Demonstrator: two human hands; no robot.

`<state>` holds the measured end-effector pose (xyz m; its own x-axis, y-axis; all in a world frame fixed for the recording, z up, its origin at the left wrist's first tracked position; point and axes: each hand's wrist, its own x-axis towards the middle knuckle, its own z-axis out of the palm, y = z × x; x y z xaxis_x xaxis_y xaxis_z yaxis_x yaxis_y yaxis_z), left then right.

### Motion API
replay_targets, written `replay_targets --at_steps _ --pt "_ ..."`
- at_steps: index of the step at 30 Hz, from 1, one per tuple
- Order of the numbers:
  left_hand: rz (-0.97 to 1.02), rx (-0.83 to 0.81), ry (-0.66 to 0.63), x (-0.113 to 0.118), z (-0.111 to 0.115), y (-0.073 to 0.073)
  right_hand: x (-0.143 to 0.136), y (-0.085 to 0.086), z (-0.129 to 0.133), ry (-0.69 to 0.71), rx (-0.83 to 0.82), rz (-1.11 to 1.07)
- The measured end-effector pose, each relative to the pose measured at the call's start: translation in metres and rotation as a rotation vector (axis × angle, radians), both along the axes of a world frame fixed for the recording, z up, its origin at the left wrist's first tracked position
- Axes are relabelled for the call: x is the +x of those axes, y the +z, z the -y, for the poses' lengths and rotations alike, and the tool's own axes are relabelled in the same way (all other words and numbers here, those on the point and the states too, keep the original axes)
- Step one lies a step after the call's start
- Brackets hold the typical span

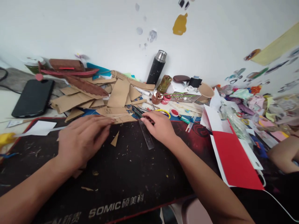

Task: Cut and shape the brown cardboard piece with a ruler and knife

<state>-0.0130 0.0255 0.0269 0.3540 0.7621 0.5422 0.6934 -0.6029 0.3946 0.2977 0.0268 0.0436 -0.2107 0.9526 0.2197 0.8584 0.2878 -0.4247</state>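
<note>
My left hand (83, 140) hovers over the left part of the dark desk mat, palm down, fingers stretched loosely to the right. The fingertips are nearest to a printed piece of cardboard (116, 114); whether they touch it I cannot tell. A cardboard scrap (78, 172) shows under the wrist, and a small cardboard triangle (115, 139) lies to the hand's right. My right hand (160, 126) has its thumb and fingers bent together by a dark-handled tool (137, 111) and the upper end of a clear ruler (147, 137). What sits between those fingers is hidden.
Cardboard offcuts (119, 93) pile up at the back, beside a brown model boat (70, 72) and a black phone (32, 98). A black thermos (157, 67), paint pots (157, 97) and a red sheet (235, 158) stand or lie further right. Another person's arm (285, 154) rests at the right edge.
</note>
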Motion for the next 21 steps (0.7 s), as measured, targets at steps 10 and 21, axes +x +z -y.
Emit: replay_targets --at_steps 10,21 --pt "0.480 -0.269 0.415 -0.013 -0.007 0.014 -0.053 -0.007 -0.007 0.210 -0.160 -0.557" --pt "0.687 -0.583 0.323 -0.005 -0.019 0.005 -0.072 -0.030 -0.010 0.194 -0.406 -1.013"
